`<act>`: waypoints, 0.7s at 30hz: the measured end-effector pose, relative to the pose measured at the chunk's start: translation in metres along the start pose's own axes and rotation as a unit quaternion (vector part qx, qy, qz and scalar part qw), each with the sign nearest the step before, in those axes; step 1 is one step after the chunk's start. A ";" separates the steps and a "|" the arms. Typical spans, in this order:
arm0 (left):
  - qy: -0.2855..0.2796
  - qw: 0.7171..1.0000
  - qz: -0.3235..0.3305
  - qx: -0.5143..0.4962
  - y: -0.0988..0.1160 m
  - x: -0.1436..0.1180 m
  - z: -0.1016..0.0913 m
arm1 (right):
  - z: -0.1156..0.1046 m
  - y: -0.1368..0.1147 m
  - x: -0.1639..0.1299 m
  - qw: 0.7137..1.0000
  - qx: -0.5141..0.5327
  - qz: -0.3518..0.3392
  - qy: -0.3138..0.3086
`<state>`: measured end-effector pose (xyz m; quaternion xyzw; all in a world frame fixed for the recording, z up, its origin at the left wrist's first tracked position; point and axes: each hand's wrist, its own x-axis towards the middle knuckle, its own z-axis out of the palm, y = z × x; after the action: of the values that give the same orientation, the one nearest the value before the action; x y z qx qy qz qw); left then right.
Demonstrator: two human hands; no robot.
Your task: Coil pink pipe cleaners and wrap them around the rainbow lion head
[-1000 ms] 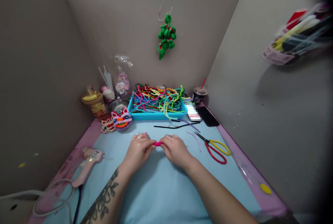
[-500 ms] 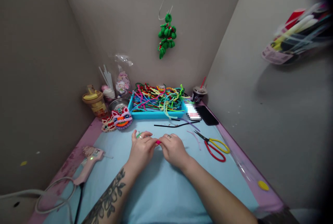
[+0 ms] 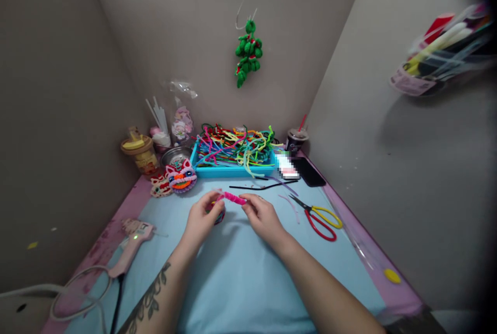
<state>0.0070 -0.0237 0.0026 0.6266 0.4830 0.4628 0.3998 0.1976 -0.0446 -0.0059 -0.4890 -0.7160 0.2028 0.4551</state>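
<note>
A pink coiled pipe cleaner point(image 3: 234, 198) stretches between my two hands above the blue cloth. My left hand point(image 3: 203, 214) is closed around its left end and also around a small multicoloured piece point(image 3: 220, 216), partly hidden by the fingers. At the coil's right end, the thumb and fingers of my right hand point(image 3: 262, 215) pinch it. Just beyond the hands lie black pipe cleaners point(image 3: 248, 187). To the right of my right hand are scissors point(image 3: 316, 215) with one red and one yellow handle, beside a thin pink strip point(image 3: 291, 207).
A blue tray point(image 3: 233, 172) heaped with coloured pipe cleaners stands at the back. Two lion-head figures point(image 3: 181, 177) sit left of it, near a metal bowl point(image 3: 176, 155). A corded pink glue gun point(image 3: 132, 245) lies at left. Phones point(image 3: 308, 172) and a drink cup point(image 3: 296, 140) are back right.
My hands have moved apart and turned, so the pink coil shows at full length between them. The multicoloured piece under my left hand has come into view.
</note>
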 end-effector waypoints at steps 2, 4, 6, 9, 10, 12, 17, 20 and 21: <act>-0.016 0.999 -0.025 -0.033 0.005 -0.001 0.000 | -0.001 -0.003 0.001 1.000 0.015 0.008 -0.014; 0.010 0.998 -0.028 -0.050 0.010 -0.003 0.001 | -0.002 -0.004 0.002 0.999 0.012 0.021 -0.046; 0.030 0.998 -0.022 -0.054 0.014 -0.003 0.001 | -0.003 -0.004 0.003 0.997 -0.002 0.031 -0.076; 0.031 0.998 -0.017 -0.052 0.013 -0.003 0.001 | -0.004 -0.002 0.004 0.996 -0.018 0.035 -0.076; 0.030 0.998 -0.012 -0.048 0.012 -0.003 0.001 | -0.003 -0.001 0.004 0.997 -0.023 0.034 -0.069; 0.032 0.999 -0.003 -0.036 0.009 -0.003 0.000 | -0.003 -0.001 0.004 0.996 -0.032 0.032 -0.071; -0.009 0.999 0.004 -0.036 0.007 -0.005 0.000 | -0.001 -0.006 0.002 0.980 0.126 0.062 -0.140; -0.070 0.996 0.033 -0.046 0.013 -0.007 0.003 | 0.002 -0.009 0.000 0.938 0.259 0.106 -0.202; -0.082 0.995 0.044 -0.041 0.014 -0.008 0.004 | 0.003 -0.009 0.000 0.926 0.281 0.120 -0.221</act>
<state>0.0131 -0.0346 0.0139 0.6661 0.4016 0.4464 0.4423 0.1906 -0.0482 -0.0006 -0.3662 -0.6478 0.5521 0.3761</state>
